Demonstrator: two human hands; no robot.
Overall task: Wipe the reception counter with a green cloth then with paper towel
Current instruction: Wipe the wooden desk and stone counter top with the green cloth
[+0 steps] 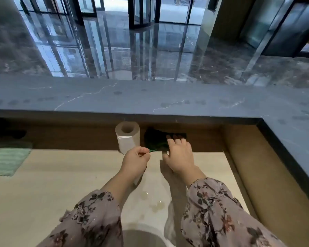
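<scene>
A dark green cloth [156,140] is being gripped on the pale lower desk [61,175], tucked in shadow under the overhang of the grey marble reception counter [150,98]. Its near corner is being pinched between thumb and curled fingers of the left hand [136,162], while the right hand [179,155] is being laid on it, fingers spread and partly open. An upright paper towel roll [127,137] is being kept just left of the cloth.
</scene>
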